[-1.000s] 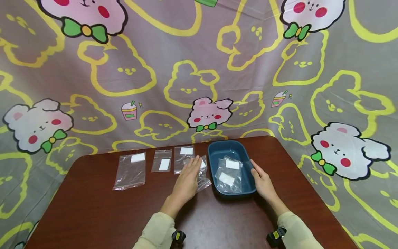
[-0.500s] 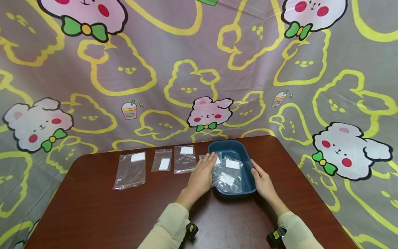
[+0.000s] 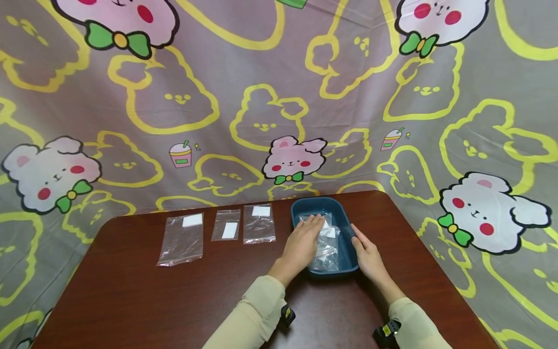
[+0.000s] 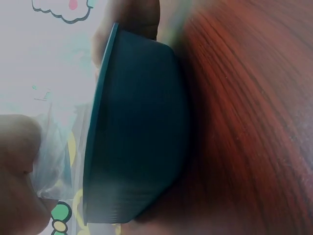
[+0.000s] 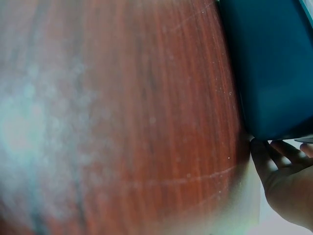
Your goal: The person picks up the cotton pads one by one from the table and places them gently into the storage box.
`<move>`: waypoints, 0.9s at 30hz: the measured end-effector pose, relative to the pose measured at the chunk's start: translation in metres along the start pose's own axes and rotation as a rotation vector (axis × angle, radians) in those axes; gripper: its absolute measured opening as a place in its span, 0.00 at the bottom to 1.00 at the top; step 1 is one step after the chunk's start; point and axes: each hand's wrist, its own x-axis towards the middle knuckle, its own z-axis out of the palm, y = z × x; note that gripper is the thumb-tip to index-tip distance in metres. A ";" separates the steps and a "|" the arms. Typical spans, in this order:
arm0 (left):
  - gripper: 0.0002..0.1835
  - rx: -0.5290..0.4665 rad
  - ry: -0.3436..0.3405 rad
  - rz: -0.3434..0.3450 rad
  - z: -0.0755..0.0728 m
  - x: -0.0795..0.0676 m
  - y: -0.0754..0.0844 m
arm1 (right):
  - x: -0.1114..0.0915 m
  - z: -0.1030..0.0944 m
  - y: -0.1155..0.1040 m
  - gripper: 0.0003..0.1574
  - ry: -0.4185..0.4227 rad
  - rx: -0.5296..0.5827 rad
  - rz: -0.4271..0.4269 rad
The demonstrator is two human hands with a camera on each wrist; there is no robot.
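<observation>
Over the dark blue plastic basin (image 3: pixel 348 252), my left hand (image 3: pixel 301 246) holds a clear zip bag (image 4: pixel 51 166) with a white label. In the left wrist view the bag hangs between the thumb and fingers. Other clear bags (image 3: pixel 328 261) with white labels lie inside the basin, partly covered by the held one and the hand. My right hand (image 3: pixel 369 254) touches the basin's right side, its fingers extended along the outer wall. The right wrist view shows these fingertips (image 5: pixel 261 152) against the basin near its bottom edge.
Left of the basin lie a large clear bag (image 3: pixel 180 242), a small one (image 3: pixel 225 230) and a medium one (image 3: pixel 259 230), in a row on the brown wooden table (image 3: pixel 144 300). A patterned cloth (image 3: pixel 279 111) hangs behind the table.
The left hand has carried the bag right from the table, across the basin's left rim, to over the other bags inside. The right hand has stayed at the basin's side.
</observation>
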 end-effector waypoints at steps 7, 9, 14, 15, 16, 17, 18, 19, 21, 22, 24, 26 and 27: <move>0.21 0.030 0.034 0.002 0.010 0.006 0.001 | -0.001 0.002 0.000 0.30 0.008 -0.012 -0.039; 0.21 0.033 0.048 0.014 0.012 0.008 0.001 | 0.000 0.002 0.000 0.30 0.012 -0.010 -0.042; 0.21 0.044 0.043 0.025 0.013 0.012 0.004 | 0.001 0.001 0.000 0.30 0.010 -0.009 -0.033; 0.21 0.052 0.041 0.027 0.013 0.012 0.005 | 0.001 0.001 0.000 0.30 0.009 -0.011 -0.033; 0.21 0.059 0.041 0.029 0.013 0.013 0.006 | 0.001 0.001 0.000 0.30 0.007 -0.013 -0.033; 0.20 0.066 0.042 0.033 0.013 0.013 0.007 | 0.001 0.001 0.001 0.30 0.007 -0.013 -0.031; 0.20 0.067 0.043 0.036 0.013 0.014 0.008 | 0.001 0.000 0.001 0.30 0.006 -0.013 -0.029; 0.20 0.072 0.042 0.038 0.014 0.014 0.008 | 0.001 0.000 0.001 0.30 0.006 -0.017 -0.028; 0.21 0.074 0.036 0.043 0.014 0.015 0.009 | 0.001 0.000 0.001 0.30 0.002 -0.021 -0.027; 0.21 0.075 0.033 0.046 0.014 0.015 0.010 | 0.000 -0.001 0.001 0.30 0.000 -0.023 -0.028; 0.21 0.078 0.027 0.047 0.014 0.016 0.011 | 0.000 -0.001 0.001 0.30 -0.005 -0.025 -0.028; 0.21 0.080 0.023 0.045 0.014 0.017 0.012 | 0.001 -0.001 0.001 0.30 -0.010 -0.020 -0.029; 0.21 0.083 0.025 0.043 0.015 0.017 0.013 | 0.001 0.000 0.001 0.30 -0.011 -0.020 -0.028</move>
